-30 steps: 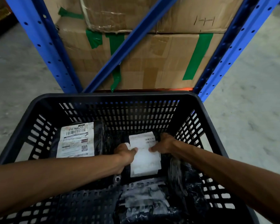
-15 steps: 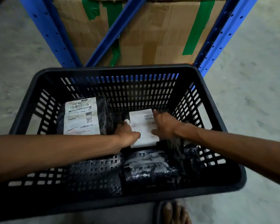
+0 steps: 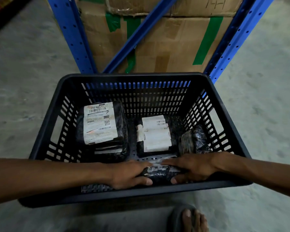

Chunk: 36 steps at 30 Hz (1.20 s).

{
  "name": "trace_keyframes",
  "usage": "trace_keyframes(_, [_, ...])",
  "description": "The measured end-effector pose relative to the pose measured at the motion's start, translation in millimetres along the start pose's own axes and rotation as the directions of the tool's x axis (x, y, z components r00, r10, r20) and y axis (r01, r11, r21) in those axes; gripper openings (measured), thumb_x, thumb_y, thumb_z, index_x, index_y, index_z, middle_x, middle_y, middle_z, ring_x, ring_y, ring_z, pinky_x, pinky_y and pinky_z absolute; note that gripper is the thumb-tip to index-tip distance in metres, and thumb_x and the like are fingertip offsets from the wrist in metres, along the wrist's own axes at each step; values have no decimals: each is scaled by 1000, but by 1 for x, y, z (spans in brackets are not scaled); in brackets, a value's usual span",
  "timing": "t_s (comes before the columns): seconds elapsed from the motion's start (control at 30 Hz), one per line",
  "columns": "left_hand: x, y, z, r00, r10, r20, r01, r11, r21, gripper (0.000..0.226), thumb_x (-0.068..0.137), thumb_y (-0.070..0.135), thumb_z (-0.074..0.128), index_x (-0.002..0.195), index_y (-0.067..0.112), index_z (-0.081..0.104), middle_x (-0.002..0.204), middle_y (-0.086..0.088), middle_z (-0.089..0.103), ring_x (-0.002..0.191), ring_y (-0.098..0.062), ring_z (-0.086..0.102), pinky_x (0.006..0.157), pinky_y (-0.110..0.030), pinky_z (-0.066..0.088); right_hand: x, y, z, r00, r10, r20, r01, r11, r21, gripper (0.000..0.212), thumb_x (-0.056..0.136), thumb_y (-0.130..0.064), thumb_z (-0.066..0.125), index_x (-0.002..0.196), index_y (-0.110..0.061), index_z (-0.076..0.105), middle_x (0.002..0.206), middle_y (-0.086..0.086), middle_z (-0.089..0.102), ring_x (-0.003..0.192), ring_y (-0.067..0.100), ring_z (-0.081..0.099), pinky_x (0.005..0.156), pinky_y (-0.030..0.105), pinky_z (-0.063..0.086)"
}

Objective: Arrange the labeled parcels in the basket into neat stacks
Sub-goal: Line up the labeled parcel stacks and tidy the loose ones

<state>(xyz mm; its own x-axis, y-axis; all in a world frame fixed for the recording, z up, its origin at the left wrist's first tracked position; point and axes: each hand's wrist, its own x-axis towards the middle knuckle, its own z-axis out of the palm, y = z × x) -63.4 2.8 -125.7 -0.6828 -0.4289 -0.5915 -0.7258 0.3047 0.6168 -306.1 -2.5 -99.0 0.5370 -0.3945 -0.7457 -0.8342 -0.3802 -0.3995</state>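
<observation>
Both hands (image 3: 161, 173) clasp black parcel (image 3: 159, 174) in basket (image 3: 134, 77).

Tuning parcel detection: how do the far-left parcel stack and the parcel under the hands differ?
The far-left parcel stack lies untouched with a large white shipping label facing up; the near parcel is gripped between the left hand and right hand, its top mostly covered. The stack has several layers showing at its near edge; the near parcel looks single. The stack sits by the black basket's far wall, the near parcel against its near wall. Both are black plastic-wrapped.

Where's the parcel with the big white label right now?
In the head view, the big-label parcel lies at the basket's far left, topping a stack, left of the small-label parcel.
</observation>
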Motion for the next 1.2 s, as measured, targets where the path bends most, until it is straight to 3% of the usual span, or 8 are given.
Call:
trace_keyframes(0.17, [5, -13, -19, 978, -116, -175, 64, 958, -279, 40, 101, 43, 38, 133, 21, 45, 119, -1, 64, 110, -17, 60, 97, -33, 48, 6, 14, -17, 980, 48, -193, -23, 991, 129, 69, 79, -66, 60, 139, -38, 43, 128, -4, 66, 112, 16, 64, 101, 37, 52])
trace_keyframes(0.3, [12, -19, -31, 944, -282, -170, 178, 871, -458, 33, 95, 52, 44, 115, 29, 53, 107, -12, 60, 95, -21, 56, 88, -39, 45, 21, 19, -26, 933, 85, -349, -63, 995, 74, 69, 68, -37, 83, 128, -20, 54, 117, 0, 71, 103, 18, 68, 90, 31, 57])
trace_keyframes(0.4, [9, -9, -32, 910, -348, -225, 157, 793, -589, 38, 93, 56, 45, 113, 27, 58, 119, -9, 66, 108, -25, 63, 103, -46, 48, 13, 30, -42, 950, 128, -285, -16, 931, 364, 58, 71, -24, 87, 120, -25, 55, 110, 3, 73, 89, 9, 71, 77, 27, 59])
trace_keyframes(0.57, [-6, 15, -57, 825, -474, -306, -62, 464, -884, 49, 91, 62, 43, 111, 28, 73, 113, 0, 76, 105, -22, 66, 88, -41, 52, -8, 37, -75, 900, 288, -327, 200, 393, 897, 49, 77, -21, 83, 121, -16, 63, 112, 9, 77, 104, 30, 74, 94, 44, 57])
trace_keyframes(0.7, [-4, 26, -69, 797, -481, -366, -175, 396, -901, 46, 86, 30, 70, 129, 17, 61, 120, -3, 73, 111, -19, 65, 98, -42, 51, 12, 40, -92, 833, 499, -238, 256, 33, 966, 50, 77, -34, 82, 118, -8, 72, 109, 14, 78, 101, 34, 75, 94, 54, 56])
trace_keyframes(0.87, [25, 27, -82, 729, -550, -407, -126, 477, -870, 28, 91, 3, 63, 113, 19, 57, 119, -1, 67, 106, -20, 63, 80, -26, 51, 36, 30, -88, 773, 579, -259, 253, 92, 963, 36, 83, -13, 78, 115, 2, 70, 107, 20, 77, 95, 36, 76, 87, 57, 58])
trace_keyframes(1.03, [67, 8, -76, 662, -637, -395, 17, 540, -842, 35, 89, 4, 60, 123, 9, 58, 126, -11, 64, 112, -27, 60, 91, -32, 49, 59, 48, -97, 752, 596, -283, 244, 147, 958, 29, 87, -10, 73, 112, 3, 67, 99, 20, 78, 83, 33, 77, 74, 50, 63])
trace_keyframes(1.2, [91, -3, -70, 658, -671, -341, 239, 616, -751, 59, 87, 3, 56, 143, 8, 39, 136, -11, 56, 122, -28, 54, 96, -31, 48, 92, 66, -76, 861, 478, -175, -14, 366, 931, 41, 89, -16, 68, 127, -7, 60, 126, 12, 69, 114, 30, 68, 102, 49, 53])
